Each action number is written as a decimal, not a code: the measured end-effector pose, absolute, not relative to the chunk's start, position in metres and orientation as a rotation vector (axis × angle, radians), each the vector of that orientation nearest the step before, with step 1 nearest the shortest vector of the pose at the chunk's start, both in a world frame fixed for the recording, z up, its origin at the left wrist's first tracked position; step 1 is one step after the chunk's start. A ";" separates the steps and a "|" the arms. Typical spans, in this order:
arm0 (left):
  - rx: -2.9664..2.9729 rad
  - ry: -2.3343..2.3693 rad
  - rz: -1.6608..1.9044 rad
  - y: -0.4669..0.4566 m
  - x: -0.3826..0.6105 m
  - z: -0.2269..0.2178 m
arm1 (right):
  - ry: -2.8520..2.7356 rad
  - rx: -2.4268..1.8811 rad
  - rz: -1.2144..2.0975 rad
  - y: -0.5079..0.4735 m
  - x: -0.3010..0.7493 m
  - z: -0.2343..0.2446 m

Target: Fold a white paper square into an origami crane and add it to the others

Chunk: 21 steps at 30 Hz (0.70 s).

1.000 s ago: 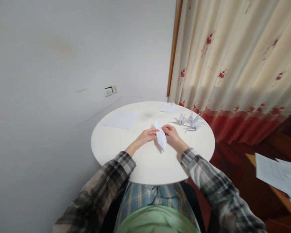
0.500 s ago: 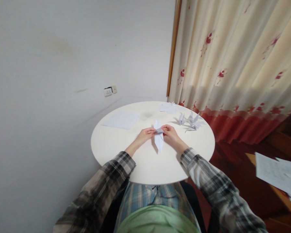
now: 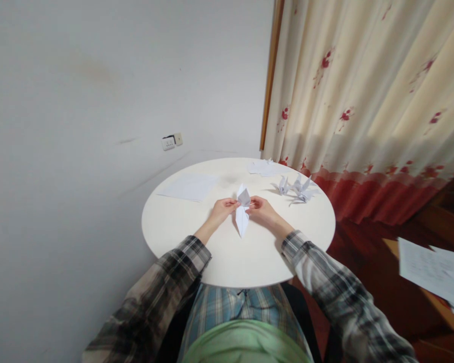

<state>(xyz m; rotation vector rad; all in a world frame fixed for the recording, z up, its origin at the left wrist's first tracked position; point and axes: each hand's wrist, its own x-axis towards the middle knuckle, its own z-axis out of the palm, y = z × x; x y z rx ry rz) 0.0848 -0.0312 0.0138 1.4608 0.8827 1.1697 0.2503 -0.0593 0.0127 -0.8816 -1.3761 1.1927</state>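
Observation:
A half-folded white paper piece (image 3: 242, 216), long and pointed at both ends, is held just above the round white table (image 3: 174, 227). My left hand (image 3: 222, 209) pinches its left side near the top. From the other side my right hand (image 3: 262, 210) pinches it at the same height. The paper's lower tip points toward me and a small flap stands up at its far end. Both hands are closed on the paper, near the table's middle.
Finished paper cranes (image 3: 297, 188) stand at the table's right. A flat white sheet (image 3: 189, 187) lies at the far left and more paper (image 3: 264, 167) at the far edge. A curtain (image 3: 363, 101) hangs to the right; loose sheets (image 3: 431, 275) lie on a wooden surface.
Both hands have turned the folded paper and shifted it slightly left. Its lower tip swung from right to left, and a flap at its far end has been raised.

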 end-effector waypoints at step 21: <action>1.514 0.859 1.112 -0.033 0.086 0.014 | -1.372 -0.960 1.046 -0.061 0.252 0.019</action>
